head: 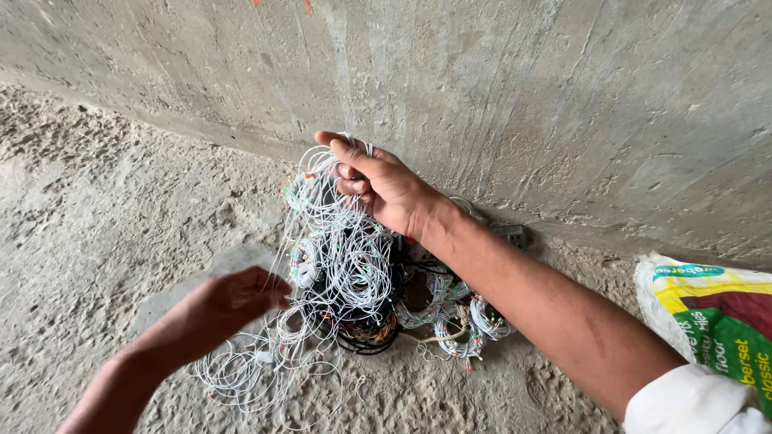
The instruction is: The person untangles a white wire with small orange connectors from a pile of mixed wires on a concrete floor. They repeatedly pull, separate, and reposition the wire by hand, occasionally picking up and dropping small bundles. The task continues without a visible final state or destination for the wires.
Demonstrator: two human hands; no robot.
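A tangled heap of thin white wires [342, 265] with small red and green ends lies on the rough concrete floor against the wall. My right hand [378, 185] is raised over the heap with its fingers closed on a bunch of white wires, lifting the strands up. My left hand [229, 301] is lower left, blurred, fingers pinched together at loose strands beside the heap. Several small wire coils [458, 321] lie under my right forearm, and dark cable loops [366, 333] show beneath the pile.
A grey concrete wall [498, 88] rises right behind the heap. A printed sack [716, 321] in white, yellow, green and red lies at the right edge. A small dark boxy item [512, 235] sits at the wall's foot. The floor [96, 209] is rough and sandy.
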